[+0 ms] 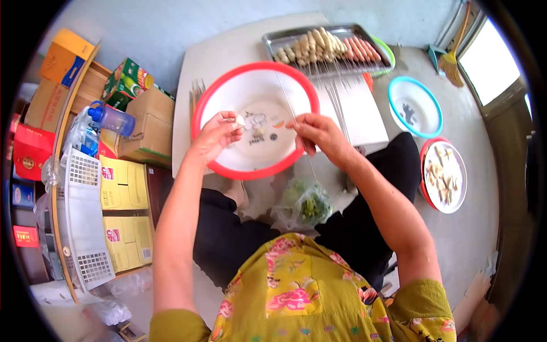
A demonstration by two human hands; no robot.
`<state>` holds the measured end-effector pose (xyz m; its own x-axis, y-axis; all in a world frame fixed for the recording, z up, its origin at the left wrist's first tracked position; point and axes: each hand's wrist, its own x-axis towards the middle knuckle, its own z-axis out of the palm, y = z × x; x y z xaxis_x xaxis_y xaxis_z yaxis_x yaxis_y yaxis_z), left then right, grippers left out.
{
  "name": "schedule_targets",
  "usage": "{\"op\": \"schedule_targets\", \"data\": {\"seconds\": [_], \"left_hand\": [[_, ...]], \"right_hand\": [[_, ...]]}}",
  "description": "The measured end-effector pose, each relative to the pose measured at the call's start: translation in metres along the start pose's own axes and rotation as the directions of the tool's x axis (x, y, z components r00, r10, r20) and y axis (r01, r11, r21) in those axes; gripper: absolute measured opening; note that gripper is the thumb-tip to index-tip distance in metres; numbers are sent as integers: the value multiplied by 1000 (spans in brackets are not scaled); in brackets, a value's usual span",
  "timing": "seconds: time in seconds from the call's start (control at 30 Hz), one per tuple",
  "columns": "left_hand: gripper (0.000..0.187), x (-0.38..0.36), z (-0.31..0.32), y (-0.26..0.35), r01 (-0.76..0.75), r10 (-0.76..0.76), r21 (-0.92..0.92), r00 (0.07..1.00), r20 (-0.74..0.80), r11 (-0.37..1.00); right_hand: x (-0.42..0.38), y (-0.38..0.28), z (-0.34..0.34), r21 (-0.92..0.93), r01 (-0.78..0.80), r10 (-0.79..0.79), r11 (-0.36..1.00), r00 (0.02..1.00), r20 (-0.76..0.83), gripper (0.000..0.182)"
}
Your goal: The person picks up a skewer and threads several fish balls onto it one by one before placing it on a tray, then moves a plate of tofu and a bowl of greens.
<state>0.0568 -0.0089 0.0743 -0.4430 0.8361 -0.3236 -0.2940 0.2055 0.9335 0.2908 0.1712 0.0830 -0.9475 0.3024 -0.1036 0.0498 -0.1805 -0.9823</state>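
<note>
My left hand [217, 135] pinches a small pale piece of food [240, 120] over a white basin with a red rim [200, 108]. My right hand [319, 132] grips a thin bamboo skewer [292, 105] that runs up across the basin. Both hands hover over the basin, a short gap between them. At the far edge of the white table [222, 57], a metal tray [273, 40] holds several finished skewers of pale and pink food.
Loose skewers [337, 102] lie on the table right of the basin. On the floor: a blue-rimmed bowl [399, 122], a red-rimmed plate of food pieces [427, 182], a plastic bag of greens [307, 205]. Cardboard boxes [149, 125], a bottle [113, 118] and a white basket [85, 228] stand left.
</note>
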Motion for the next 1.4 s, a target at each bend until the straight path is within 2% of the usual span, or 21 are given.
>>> {"op": "schedule_targets", "data": {"seconds": [0.07,0.1,0.17,0.2,0.27,0.37,0.43,0.63,0.77,0.83,1.4], "left_hand": [[22,-3,2,7,-59,57,-354,998,-16,934],[22,-2,1,8,-85,81,-357,996,-26,930],[17,3,-3,6,-139,113,-533,990,-80,835],[17,9,-4,5,-169,141,-551,986,-93,818],[20,13,-1,6,-178,158,-574,984,-86,799],[29,19,5,7,-189,179,-611,981,-78,769],[25,23,8,5,-221,142,-662,975,-172,716],[26,27,10,-3,-266,128,-658,959,-251,704],[29,28,13,-3,-240,100,-693,966,-237,679],[30,27,15,-1,-249,147,-688,968,-204,682],[27,26,29,3,-244,139,-706,969,-204,665]], "right_hand": [[-1,1,6,7,-16,16,1000,1000,13,22],[-1,-3,12,18,-20,20,1000,1000,18,22],[-1,-18,23,-21,-64,65,998,997,49,22],[0,-25,29,-11,-80,81,997,994,78,22],[2,-43,40,-28,-117,119,993,983,142,23],[14,-44,55,-6,-99,98,995,976,192,21],[16,-33,62,12,-87,83,996,979,184,21],[15,-5,58,-2,-176,174,984,973,153,23],[20,-10,60,-54,-154,161,987,970,183,24],[20,-11,62,-69,-152,162,986,970,182,24],[10,-18,55,-28,-182,184,983,968,169,26]]}}
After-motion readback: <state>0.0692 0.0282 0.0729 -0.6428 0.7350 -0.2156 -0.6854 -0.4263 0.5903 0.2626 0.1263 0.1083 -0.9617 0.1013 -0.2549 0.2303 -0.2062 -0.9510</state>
